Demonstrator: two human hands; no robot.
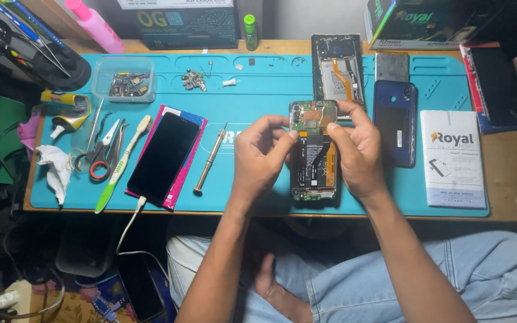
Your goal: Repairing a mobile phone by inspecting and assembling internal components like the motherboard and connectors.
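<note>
Teal work mat (258, 96) covers the desk. Opened phone (314, 152), back off, sits near the mat's front edge, battery and orange flex showing. Left hand (261, 158) pinches its left side; right hand (357, 152) pinches the right side, index tip on the middle. Both closed on the phone; whatever's under the fingertips is hidden. Second opened phone (337, 69) lies behind it, lower end blocked by the right hand. Blue back cover (395, 122) just right. Screwdriver (210, 158) to the left, then a black phone (164, 155) on a pink sleeve, cable plugged in. Plastic tub (122, 79) contents too small to make out.
</note>
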